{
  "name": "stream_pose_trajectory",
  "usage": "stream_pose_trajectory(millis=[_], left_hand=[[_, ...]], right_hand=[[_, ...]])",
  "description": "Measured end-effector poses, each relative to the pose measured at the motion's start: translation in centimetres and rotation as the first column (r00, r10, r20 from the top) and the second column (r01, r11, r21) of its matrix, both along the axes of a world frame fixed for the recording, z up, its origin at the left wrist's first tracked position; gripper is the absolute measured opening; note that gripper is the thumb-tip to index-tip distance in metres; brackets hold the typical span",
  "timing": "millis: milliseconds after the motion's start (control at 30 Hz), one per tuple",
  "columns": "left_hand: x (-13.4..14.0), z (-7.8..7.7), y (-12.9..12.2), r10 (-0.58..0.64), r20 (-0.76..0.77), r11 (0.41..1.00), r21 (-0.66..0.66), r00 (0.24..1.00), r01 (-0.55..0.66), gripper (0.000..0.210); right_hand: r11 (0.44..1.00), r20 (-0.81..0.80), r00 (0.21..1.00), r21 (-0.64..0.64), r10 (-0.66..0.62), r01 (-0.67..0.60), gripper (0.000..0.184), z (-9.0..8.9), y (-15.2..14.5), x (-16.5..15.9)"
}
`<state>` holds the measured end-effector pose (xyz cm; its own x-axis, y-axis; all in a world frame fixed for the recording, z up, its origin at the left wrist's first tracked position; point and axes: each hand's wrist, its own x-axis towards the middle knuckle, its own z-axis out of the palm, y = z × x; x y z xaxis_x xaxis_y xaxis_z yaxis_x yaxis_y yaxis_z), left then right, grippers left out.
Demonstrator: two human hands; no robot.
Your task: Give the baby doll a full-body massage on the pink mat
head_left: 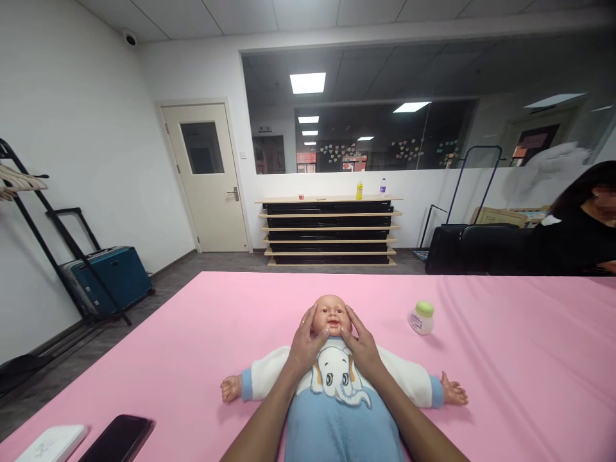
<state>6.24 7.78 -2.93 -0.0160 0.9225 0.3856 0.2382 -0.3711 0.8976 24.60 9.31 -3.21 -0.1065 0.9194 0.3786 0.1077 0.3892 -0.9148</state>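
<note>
We observe a baby doll [332,385] lying on its back on the pink table cover [505,385], arms spread to either side, head pointing away from us. It wears a blue and white suit with an elephant printed on the chest.

Left hand [304,346]: resting on the doll's upper chest and cheek, fingers [308,317] laid flat along the left side of the face as we see it. Right hand [362,346]: mirrored on the other side, fingers along the opposite cheek. Neither hand clenches; both lie spread and flat, cupping the doll's head [330,314] between them and pressing on it without lifting anything.

A small white jar with a green lid [422,317] stands on the cover near the doll's head, to the right, apart from both hands. At the near left edge lie a black phone [118,438] and, just beside it, a flat white box [51,444].

Beyond the table: a low shelf unit [330,231] against the far wall, a door [206,176] to its left, a blue suitcase [108,276] under a clothes rack [29,212]. Another person in black [577,234] sits at the far right.
</note>
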Motion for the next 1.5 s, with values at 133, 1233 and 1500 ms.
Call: stream_pose_trajectory(millis=[133, 1233, 1500], left_hand=[[-0.1, 0.2, 0.0, 0.021, 0.022, 1.0, -0.005, 1.0, -0.02, 0.06], [-0.2, 0.0, 0.1, 0.024, 0.008, 1.0, -0.021, 1.0, -0.024, 0.063], [-0.5, -0.6, 0.7, 0.002, -0.025, 1.0, -0.025, 1.0, -0.002, 0.063]], right_hand=[[1.0, -0.019, 1.0, -0.001, -0.02, 0.02, 0.063, 0.1, 0.0, 0.0], [1.0, -0.051, 0.999, 0.019, 0.0, 0.0, 0.063, 0.9, -0.7, -0.1], [1.0, -0.054, 0.999, 0.029, 0.002, 0.0, 0.062, 0.3, -0.3, -0.1]])
